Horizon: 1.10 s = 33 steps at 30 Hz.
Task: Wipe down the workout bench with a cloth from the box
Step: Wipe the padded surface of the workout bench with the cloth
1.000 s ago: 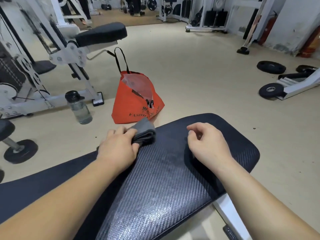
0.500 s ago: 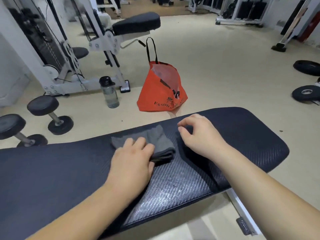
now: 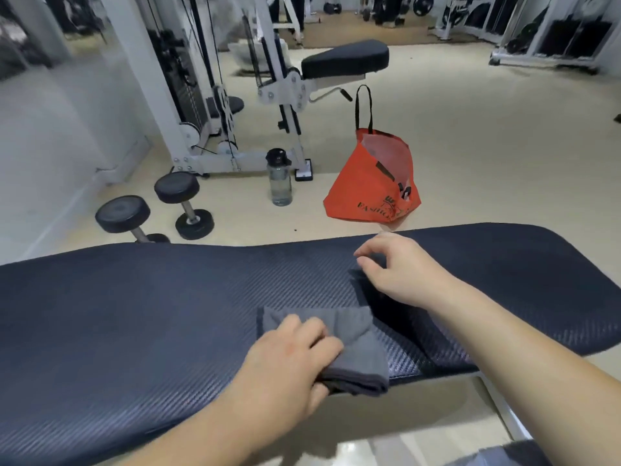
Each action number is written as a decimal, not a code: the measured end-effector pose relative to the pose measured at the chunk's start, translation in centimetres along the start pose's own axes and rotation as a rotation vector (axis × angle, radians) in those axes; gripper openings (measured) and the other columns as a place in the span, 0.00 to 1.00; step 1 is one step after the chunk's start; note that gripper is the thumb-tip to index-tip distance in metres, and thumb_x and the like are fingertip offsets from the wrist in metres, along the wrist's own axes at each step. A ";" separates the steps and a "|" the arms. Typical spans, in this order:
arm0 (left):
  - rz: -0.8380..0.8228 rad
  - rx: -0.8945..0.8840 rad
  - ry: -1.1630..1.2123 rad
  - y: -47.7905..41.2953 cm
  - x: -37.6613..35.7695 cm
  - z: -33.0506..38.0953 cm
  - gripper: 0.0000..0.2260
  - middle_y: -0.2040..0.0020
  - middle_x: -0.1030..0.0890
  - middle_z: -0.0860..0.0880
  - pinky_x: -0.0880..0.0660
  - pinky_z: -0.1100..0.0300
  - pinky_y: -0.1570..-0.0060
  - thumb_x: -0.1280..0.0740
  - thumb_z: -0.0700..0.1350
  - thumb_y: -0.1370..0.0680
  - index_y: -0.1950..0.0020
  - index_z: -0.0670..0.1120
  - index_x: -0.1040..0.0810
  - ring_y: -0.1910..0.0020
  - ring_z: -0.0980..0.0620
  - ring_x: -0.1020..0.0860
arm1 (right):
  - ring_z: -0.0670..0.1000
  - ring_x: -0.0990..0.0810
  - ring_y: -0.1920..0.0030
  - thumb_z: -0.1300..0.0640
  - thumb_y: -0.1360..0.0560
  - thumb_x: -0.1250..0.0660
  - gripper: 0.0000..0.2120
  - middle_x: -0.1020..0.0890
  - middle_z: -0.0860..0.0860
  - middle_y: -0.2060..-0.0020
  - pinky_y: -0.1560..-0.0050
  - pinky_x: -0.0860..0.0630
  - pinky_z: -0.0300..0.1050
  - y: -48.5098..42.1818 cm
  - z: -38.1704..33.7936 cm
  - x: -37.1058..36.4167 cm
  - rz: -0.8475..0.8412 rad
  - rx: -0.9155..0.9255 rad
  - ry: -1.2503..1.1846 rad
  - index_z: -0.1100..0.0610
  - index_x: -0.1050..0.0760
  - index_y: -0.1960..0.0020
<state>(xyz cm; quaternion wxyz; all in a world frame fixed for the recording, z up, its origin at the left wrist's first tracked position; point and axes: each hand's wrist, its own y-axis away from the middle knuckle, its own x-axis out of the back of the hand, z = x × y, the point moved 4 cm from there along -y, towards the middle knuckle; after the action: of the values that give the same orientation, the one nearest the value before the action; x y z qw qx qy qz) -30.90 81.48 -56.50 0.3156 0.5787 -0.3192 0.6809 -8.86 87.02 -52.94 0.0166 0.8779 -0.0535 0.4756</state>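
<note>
I saw my left hand (image 3: 289, 361) with fingers bent over the folded grey cloth (image 3: 359, 341), thumb tucked at its near fold, pressing it onto the bench (image 3: 134, 314) pad. My right hand (image 3: 403, 267) rested just beyond, fingers loosely curled and holding nothing. I judged wiping begun, with much pad left. The pad's near edge ran just behind my fingers; open pad stretched leftward.

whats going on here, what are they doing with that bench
A person is wiping a dark padded workout bench with a folded grey cloth. The left hand holds the cloth down near the bench's near edge, thumb tucked at its fold. The right hand is over the pad beside it, fingers loosely curled, holding nothing. An orange tote bag, a water bottle and dumbbells stand on the floor beyond.
</note>
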 end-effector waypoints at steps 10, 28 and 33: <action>-0.011 0.092 0.045 -0.1 -0.5 -3.9 0.24 0.26 0.28 0.51 0.36 0.36 0.27 0.31 0.45 0.27 0.31 0.52 0.28 0.25 0.41 0.33 | 0.50 0.23 0.33 0.59 0.19 0.39 0.17 0.18 0.48 0.36 0.33 0.29 0.43 -1.8 -4.2 -1.6 -0.022 -0.002 -0.032 0.51 0.21 0.33; 0.129 0.607 0.140 4.5 2.8 -12.8 0.28 0.27 0.24 0.54 0.27 0.53 0.33 0.30 0.40 0.29 0.29 0.57 0.25 0.27 0.53 0.27 | 0.53 0.19 0.41 0.54 0.20 0.39 0.14 0.15 0.49 0.42 0.37 0.22 0.53 -6.6 -10.0 -6.1 -0.156 0.074 0.023 0.50 0.19 0.38; 0.019 0.587 0.374 9.0 5.1 -7.7 0.17 0.48 0.16 0.63 0.22 0.56 0.48 0.36 0.48 0.25 0.39 0.64 0.25 0.48 0.58 0.20 | 0.50 0.18 0.44 0.49 0.22 0.39 0.14 0.15 0.46 0.45 0.39 0.21 0.54 -7.2 -13.1 -8.2 -0.203 0.142 0.012 0.46 0.19 0.40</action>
<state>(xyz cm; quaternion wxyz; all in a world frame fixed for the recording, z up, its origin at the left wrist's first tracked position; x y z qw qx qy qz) -43.25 82.58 -53.00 0.1823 0.5071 -0.0518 0.8408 -23.38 95.87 -52.47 0.0028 0.8749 0.0697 0.4793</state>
